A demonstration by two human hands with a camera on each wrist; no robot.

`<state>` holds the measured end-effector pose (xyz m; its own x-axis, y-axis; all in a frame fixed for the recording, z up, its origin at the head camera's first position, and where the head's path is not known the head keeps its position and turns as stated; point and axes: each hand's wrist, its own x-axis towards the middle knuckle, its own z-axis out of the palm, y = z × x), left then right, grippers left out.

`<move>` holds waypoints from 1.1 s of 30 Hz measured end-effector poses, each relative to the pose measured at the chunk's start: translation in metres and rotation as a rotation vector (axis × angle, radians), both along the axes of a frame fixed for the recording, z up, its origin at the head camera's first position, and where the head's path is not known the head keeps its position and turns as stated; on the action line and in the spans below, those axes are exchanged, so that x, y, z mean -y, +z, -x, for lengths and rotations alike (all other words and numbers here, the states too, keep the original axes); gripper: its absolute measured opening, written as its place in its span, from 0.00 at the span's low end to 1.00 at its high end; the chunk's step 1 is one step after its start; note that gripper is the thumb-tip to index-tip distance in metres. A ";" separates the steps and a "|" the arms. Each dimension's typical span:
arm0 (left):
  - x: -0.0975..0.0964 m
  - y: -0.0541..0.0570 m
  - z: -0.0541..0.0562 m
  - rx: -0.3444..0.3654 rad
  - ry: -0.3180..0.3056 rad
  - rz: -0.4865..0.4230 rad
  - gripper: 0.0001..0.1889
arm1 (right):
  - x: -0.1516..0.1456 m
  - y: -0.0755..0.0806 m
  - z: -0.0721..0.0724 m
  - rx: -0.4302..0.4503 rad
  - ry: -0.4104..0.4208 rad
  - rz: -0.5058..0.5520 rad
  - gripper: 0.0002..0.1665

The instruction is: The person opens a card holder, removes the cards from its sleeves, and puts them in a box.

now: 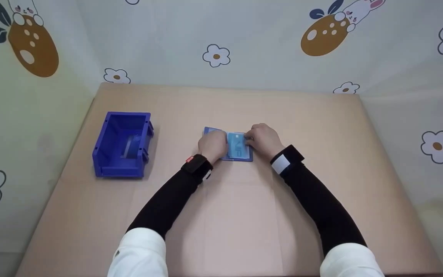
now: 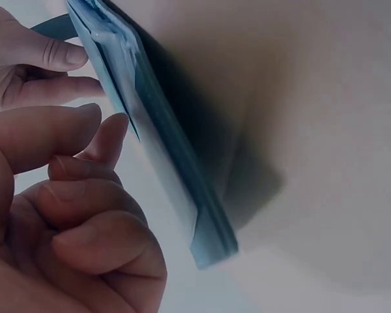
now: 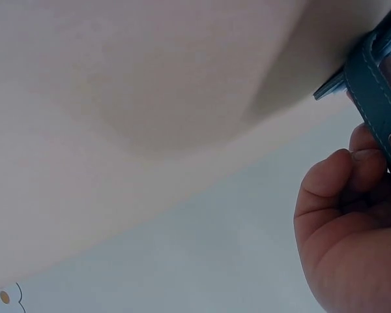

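Both arms (image 1: pixel 169 198) reach forward to the open wallet (image 2: pixel 159 134), mid-surface (image 1: pixel 240 215). The right hand (image 1: pixel 264 140) pinches its right edge; the left hand (image 1: pixel 213 145) curls opposite, whether its grip pinches anything I cannot tell.

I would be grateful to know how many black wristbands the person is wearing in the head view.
2: one black wristband is worn just behind the left hand, and a second black wristband just behind the right hand. Any beneath the sleeves would be hidden.
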<state>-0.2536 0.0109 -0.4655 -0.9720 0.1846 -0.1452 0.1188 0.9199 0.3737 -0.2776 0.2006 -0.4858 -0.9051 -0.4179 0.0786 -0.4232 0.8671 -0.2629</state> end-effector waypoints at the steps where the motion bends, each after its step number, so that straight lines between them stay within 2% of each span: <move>1: -0.002 -0.001 0.001 0.012 0.006 0.004 0.11 | 0.000 -0.001 0.000 -0.001 0.000 0.001 0.13; 7: -0.007 -0.006 0.002 0.066 0.032 0.014 0.08 | 0.000 -0.002 0.000 -0.007 0.004 0.011 0.13; 15: -0.005 -0.007 0.001 0.080 0.047 -0.017 0.12 | -0.001 -0.002 0.000 -0.018 0.011 0.005 0.11; 24: -0.006 -0.007 0.002 0.117 0.052 -0.016 0.08 | 0.000 -0.001 -0.002 -0.013 -0.002 0.007 0.13; 33: -0.003 -0.010 0.003 0.152 0.061 -0.037 0.14 | 0.001 -0.002 -0.004 -0.034 -0.018 0.005 0.12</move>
<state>-0.2562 0.0142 -0.4752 -0.9489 0.1341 -0.2856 0.0029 0.9088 0.4172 -0.2738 0.1999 -0.4878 -0.9094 -0.4007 0.1113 -0.4159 0.8736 -0.2527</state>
